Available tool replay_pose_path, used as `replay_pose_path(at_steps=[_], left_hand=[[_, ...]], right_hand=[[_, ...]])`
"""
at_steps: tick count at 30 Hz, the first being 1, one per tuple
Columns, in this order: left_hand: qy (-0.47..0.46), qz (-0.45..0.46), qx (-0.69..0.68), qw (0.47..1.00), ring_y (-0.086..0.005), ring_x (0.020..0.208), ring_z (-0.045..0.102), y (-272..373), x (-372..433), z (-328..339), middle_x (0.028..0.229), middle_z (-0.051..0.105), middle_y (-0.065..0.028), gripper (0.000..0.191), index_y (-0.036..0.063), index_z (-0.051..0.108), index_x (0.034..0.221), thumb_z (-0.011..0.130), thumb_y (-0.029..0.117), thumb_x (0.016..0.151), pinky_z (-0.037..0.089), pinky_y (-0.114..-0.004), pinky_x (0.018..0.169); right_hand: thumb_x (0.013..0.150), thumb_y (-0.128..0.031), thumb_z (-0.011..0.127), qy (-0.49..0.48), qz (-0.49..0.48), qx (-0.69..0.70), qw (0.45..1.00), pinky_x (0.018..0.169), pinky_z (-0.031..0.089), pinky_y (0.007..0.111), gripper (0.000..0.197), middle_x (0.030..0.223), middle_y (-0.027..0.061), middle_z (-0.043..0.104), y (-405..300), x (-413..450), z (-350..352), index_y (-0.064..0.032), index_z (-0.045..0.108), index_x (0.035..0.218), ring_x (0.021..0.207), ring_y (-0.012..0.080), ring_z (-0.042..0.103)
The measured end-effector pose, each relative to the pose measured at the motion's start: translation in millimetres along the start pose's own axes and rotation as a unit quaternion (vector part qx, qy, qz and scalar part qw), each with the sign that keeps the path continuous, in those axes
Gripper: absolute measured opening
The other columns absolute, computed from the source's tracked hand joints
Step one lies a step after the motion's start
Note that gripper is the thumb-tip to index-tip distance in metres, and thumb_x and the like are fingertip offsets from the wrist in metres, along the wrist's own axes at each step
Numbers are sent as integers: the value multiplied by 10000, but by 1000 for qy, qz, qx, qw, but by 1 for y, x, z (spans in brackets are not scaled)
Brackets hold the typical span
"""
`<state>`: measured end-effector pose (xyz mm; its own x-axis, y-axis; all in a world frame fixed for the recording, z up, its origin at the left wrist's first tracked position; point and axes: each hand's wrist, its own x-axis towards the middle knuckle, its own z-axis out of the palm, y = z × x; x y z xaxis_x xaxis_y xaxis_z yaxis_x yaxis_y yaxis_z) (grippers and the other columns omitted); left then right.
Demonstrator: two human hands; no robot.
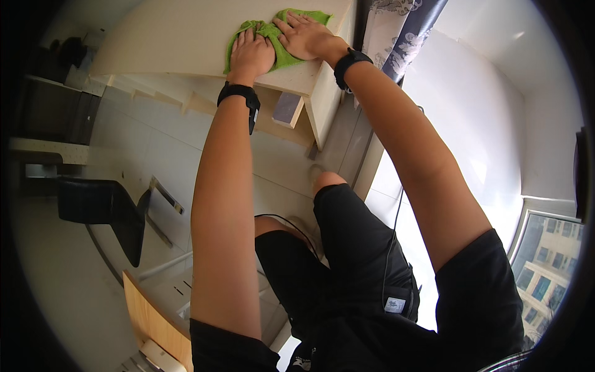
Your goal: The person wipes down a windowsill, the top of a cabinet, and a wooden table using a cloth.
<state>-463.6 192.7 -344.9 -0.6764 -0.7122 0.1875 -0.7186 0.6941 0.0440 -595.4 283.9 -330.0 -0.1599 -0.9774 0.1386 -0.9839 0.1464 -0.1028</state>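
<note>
A green cloth lies bunched on a pale wooden tabletop, near its front right corner. My left hand rests flat on the cloth's left part, fingers pointing away from me. On the cloth's right part, my right hand presses palm down with its fingers angled to the left. A fold of cloth rises between the two hands. Both wrists wear black bands. Whether any cloth is pinched under the fingers cannot be seen.
Under the tabletop is an open compartment with a small block-like object. A patterned curtain hangs just right of the table. A black chair stands at the left, a wooden board at the lower left. A thin cable hangs beside my legs.
</note>
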Motion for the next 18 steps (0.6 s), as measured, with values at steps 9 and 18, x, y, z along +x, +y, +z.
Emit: replay_pose_path(at_steps=[9,18], left_hand=[[7,17,-49,999,-248,1391,263,-46,36,7,1514,284,-84,576,139,299,1461,300,418,957,214,-354,1147],[-105,-143,20,984,-396,1428,43,-9,28,-17,1569,74,-105,618,220,94,1513,200,450,949,82,-537,1146]], right_hand=[[972,-412,214,-13,8,26,1000,1166,122,339,580,1535,133,219,-6,16,1,-137,240,1482,1432,240,168],[982,-429,207,20,19,15,1000,1166,113,439,564,1522,137,249,-3,21,8,-164,250,1478,1429,268,168]])
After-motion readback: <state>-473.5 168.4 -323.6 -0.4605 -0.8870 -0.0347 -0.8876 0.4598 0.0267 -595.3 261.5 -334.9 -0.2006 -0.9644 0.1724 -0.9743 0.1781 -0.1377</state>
